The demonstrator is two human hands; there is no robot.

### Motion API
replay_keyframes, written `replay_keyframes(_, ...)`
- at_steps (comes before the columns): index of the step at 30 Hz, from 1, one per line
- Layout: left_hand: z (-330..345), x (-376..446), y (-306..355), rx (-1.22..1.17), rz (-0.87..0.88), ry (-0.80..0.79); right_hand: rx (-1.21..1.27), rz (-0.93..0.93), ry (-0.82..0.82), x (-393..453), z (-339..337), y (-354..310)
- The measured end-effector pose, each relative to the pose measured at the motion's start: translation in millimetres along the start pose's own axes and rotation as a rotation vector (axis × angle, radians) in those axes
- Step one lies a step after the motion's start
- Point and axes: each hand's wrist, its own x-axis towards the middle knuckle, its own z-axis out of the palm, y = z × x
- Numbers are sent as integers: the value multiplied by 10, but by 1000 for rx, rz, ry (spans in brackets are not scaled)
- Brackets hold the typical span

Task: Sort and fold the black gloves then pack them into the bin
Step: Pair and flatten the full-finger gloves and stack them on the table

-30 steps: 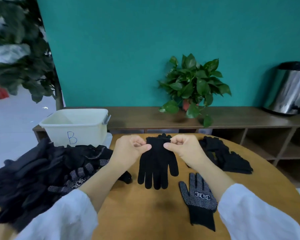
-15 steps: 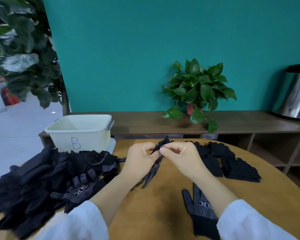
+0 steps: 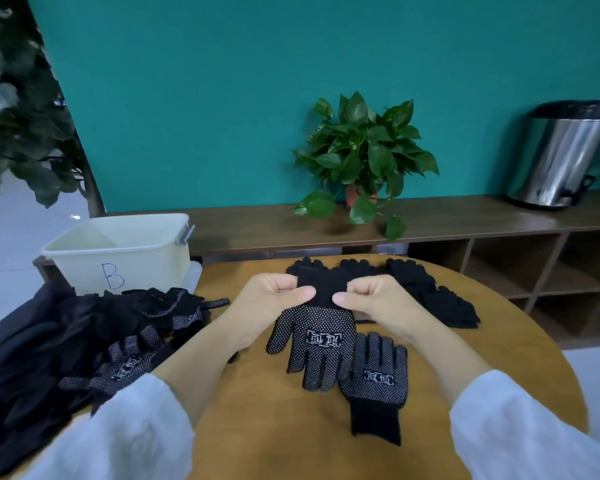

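Observation:
A black glove (image 3: 314, 336) with white grip dots and a logo hangs fingers-down in front of me, dotted side towards me. My left hand (image 3: 271, 299) and my right hand (image 3: 374, 299) each pinch its cuff at the top. A second dotted glove (image 3: 374, 379) lies flat on the round wooden table (image 3: 274, 438), fingers pointing away, partly under the held one. A big heap of black gloves (image 3: 59, 358) fills the table's left side. A smaller pile of black gloves (image 3: 430, 292) lies behind my right hand. The cream bin marked "B" (image 3: 125, 258) stands at the back left.
A long wooden shelf unit (image 3: 465, 220) runs behind the table along the teal wall, with a potted plant (image 3: 361, 157) and a steel urn (image 3: 561, 154) on it. A large leafy plant (image 3: 18, 109) stands at the far left.
The glove was turned over between my hands: a second ago its plain black side faced me, then it was twisted edge-on, and now its dotted side faces me, spread flat.

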Motion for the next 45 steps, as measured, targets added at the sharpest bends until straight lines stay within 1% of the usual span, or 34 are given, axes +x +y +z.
replay_keyframes(3, 86, 86, -33, 87, -45, 2, 2, 21, 4, -67, -161, 23)
replay_keyframes(10, 360, 488, -57, 125, -53, 0, -36, 37, 93, 34, -514, 207)
replay_keyframes(14, 493, 840, -101, 138, -35, -2, -22, 42, 142, 178, -724, 331)
replay_keyframes(19, 600, 1274, -120, 142, -9, -8, -39, 43, 260, 388, -952, 407)
replay_keyframes(22, 627, 1393, -220, 184, 6, -13, -58, 48, 279, 405, -1005, 487)
replay_keyframes(27, 691, 1217, -495, 299, 37, -61, -83, 106, 250, 234, -913, 785)
replay_keyframes(30, 709, 1084, -618, 331, 40, -84, -70, 109, 230, 91, -842, 925)
replay_keyframes(34, 722, 845, -751, 380, 16, -127, -86, 125, 199, -158, -724, 1040)
replay_keyframes(36, 739, 639, -847, 368, -7, -169, -91, 151, 175, -322, -628, 1111)
replay_keyframes(38, 730, 420, -995, 320, -30, -235, -213, 169, 150, -503, -508, 1200)
replay_keyframes(39, 705, 330, -1092, 350, 0, -261, -327, 158, 141, -599, -437, 1247)
replay_keyframes(40, 664, 259, -1198, 436, 68, -272, -479, 124, 150, -687, -365, 1285)
replay_keyframes(42, 607, 160, -1383, 655, 280, -280, -752, -45, 175, -829, -236, 1368)
replay_keyframes(43, 597, 117, -1451, 742, 385, -294, -844, -114, 159, -876, -187, 1444)
replay_keyframes(45, 604, 51, -1537, 863, 525, -322, -984, -211, 137, -933, -106, 1557)
